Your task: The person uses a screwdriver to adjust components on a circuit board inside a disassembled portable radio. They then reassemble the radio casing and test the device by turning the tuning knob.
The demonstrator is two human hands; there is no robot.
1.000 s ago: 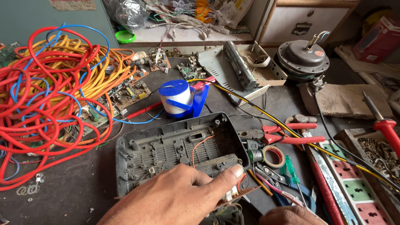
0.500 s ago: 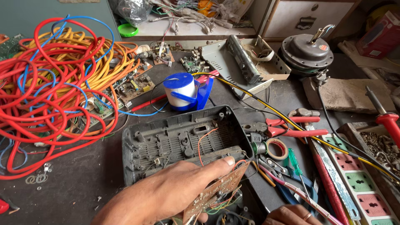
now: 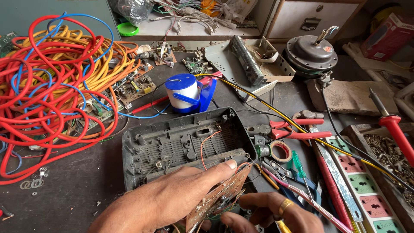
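We look down on a cluttered dark workbench [image 3: 64, 203]. Our left hand [image 3: 168, 203] reaches in from the lower edge, palm down, and pinches the upper edge of a brown circuit board [image 3: 217, 196] between thumb and forefinger. The board stands tilted just in front of the near wall of an opened grey plastic casing [image 3: 181, 144], which lies inside-up at the middle of the bench. Thin orange wires run from the casing down to the board.

Our right hand [image 3: 276, 211], with a gold ring on one finger, sits just beside the board at the bottom edge. Its fingers curl around something yellow, perhaps a tool handle, but the frame cuts it off and we cannot tell what it grips.

Behind the casing stands a white spool in a blue holder [image 3: 187, 92]. To the left lies a big tangle of red, orange and blue cable [image 3: 51, 82] over some loose boards. To the right of the casing lie red-handled pliers [image 3: 297, 129], a roll of tape [image 3: 278, 151] and a green-handled screwdriver [image 3: 297, 164]. Farther right are a power strip [image 3: 362, 185] and a red-handled soldering iron [image 3: 394, 127]. A round fan motor [image 3: 312, 51] sits at the back.
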